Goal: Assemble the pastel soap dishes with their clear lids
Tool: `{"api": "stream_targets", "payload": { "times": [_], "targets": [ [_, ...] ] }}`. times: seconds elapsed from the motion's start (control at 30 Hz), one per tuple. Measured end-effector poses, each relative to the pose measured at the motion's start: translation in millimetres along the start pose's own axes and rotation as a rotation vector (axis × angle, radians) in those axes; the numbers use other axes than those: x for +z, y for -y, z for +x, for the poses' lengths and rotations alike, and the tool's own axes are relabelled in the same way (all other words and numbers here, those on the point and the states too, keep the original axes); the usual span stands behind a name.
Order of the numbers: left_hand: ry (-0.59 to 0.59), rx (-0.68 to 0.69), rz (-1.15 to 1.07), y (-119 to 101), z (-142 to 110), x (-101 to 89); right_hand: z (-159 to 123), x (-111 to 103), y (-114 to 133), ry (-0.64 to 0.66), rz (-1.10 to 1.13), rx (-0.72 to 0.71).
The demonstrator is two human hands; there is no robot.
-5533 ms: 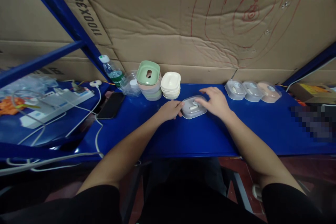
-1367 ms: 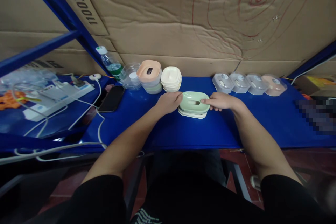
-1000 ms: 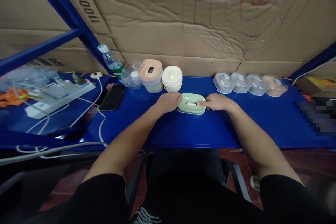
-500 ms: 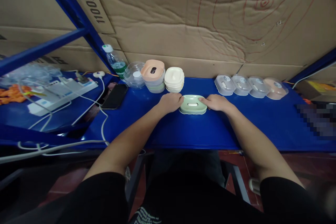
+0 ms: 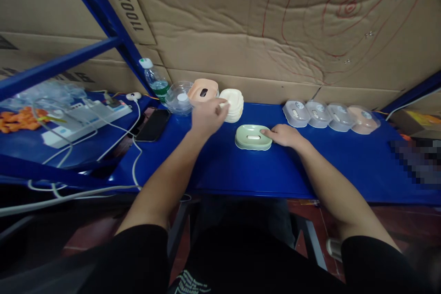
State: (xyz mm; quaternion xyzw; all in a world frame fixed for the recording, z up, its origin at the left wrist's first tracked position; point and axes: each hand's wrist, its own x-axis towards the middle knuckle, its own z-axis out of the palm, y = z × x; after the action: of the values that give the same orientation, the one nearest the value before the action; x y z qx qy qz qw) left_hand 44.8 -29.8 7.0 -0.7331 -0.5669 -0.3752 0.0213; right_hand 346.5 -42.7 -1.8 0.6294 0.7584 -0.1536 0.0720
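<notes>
left hand off green tray, now in front of peach tray

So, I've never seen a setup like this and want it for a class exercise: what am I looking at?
No machine here, just a person's two bare hands, seen by one camera worn on the head, looking forward and down.

On the blue table, from left: a phone, bottle, clear round containers, peach-topped stack, cream stack and four clear-lidded boxes.

The right hand grips the edge of a green dish. The left hand is beside the cream stack; whether it touches is unclear.
</notes>
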Motion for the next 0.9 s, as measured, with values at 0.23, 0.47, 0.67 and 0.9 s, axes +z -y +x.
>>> {"api": "stream_targets", "payload": {
  "times": [0.23,0.47,0.67,0.9],
  "targets": [
    [-0.336,-0.417,0.119,68,23,-57.8,-2,-1,0,-0.009,0.000,-0.024],
    [0.145,-0.675,0.243,93,25,-61.6,0,0,-3,-0.011,0.018,-0.032],
    [0.209,-0.660,0.290,95,27,-58.8,-1,-1,-2,-0.010,0.013,-0.029],
    [0.069,-0.606,0.210,86,24,-54.3,0,0,-3,-0.012,0.019,-0.032]
  ]
}}
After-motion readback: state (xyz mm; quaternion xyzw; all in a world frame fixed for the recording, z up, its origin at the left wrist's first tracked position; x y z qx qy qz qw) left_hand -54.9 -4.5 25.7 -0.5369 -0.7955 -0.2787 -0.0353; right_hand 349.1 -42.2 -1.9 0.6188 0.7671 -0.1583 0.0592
